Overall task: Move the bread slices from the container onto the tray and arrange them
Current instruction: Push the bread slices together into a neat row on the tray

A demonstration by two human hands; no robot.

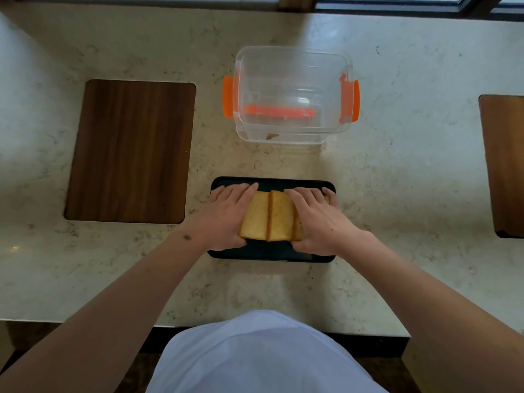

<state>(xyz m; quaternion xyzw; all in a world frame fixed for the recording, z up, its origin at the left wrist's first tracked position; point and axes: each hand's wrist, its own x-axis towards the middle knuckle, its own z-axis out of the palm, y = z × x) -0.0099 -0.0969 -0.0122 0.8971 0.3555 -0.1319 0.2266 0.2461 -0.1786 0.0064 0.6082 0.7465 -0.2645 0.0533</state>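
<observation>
Golden-brown rectangular bread slices (269, 215) are pressed together between the left hand (226, 214) and right hand (317, 219), fingers flat. Even, gentle pressure should be applied so the row stays centred on the black rectangular tray (272, 255).

The table (397, 177) looks like polished, speckled cream stone, with smooth dark wood-grain panels (130, 151) inset. The container (295, 95) is clear glossy plastic with orange plastic clips (228, 97); the tray (272, 253) is glossy black, the bread slices (269, 215) porous and matt.
</observation>
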